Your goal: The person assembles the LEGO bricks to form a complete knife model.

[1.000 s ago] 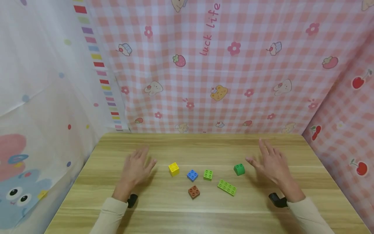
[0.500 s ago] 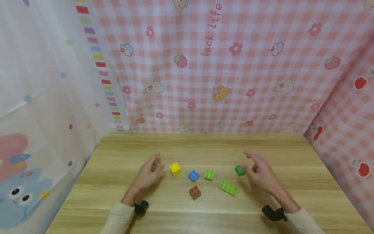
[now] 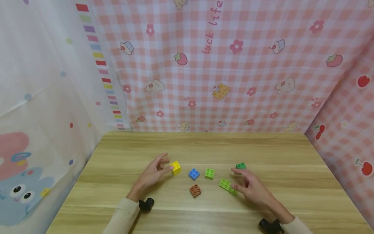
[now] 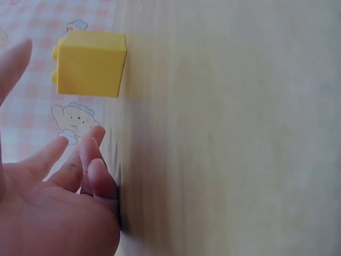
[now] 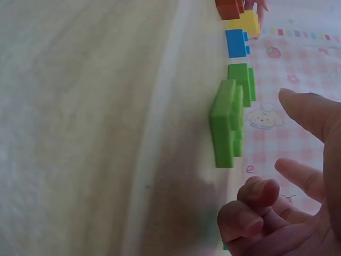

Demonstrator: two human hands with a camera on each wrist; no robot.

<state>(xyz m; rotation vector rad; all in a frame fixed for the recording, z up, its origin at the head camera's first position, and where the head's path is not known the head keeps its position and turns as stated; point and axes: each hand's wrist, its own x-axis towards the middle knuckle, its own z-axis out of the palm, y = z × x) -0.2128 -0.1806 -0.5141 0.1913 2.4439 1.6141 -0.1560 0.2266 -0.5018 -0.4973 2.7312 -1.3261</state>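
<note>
My left hand (image 3: 153, 174) reaches in beside a yellow building brick (image 3: 176, 168), fingers loosely spread. In the left wrist view that brick (image 4: 90, 64) stands upright on the table, apart from the thumb and fingertips. Over the long light green brick (image 3: 224, 184) hovers my right hand (image 3: 252, 187), its thumb covering one end from the head camera. Seen from the right wrist, a gap separates the thumb from the long brick (image 5: 222, 125), and nothing is held. A dark green brick (image 3: 241, 165) shows partly behind the right hand's fingers.
Between the hands lie a blue brick (image 3: 194, 174), a small light green brick (image 3: 209, 174) and a brown brick (image 3: 195, 190). The wooden table (image 3: 181, 216) ends at a pink checked cloth (image 3: 204, 74). Black devices (image 3: 147, 204) sit at both wrists.
Both hands have moved inward: the left one rightward to the yellow brick, the right one left and nearer, from the dark green brick to the long light green one. The bricks stay in place.
</note>
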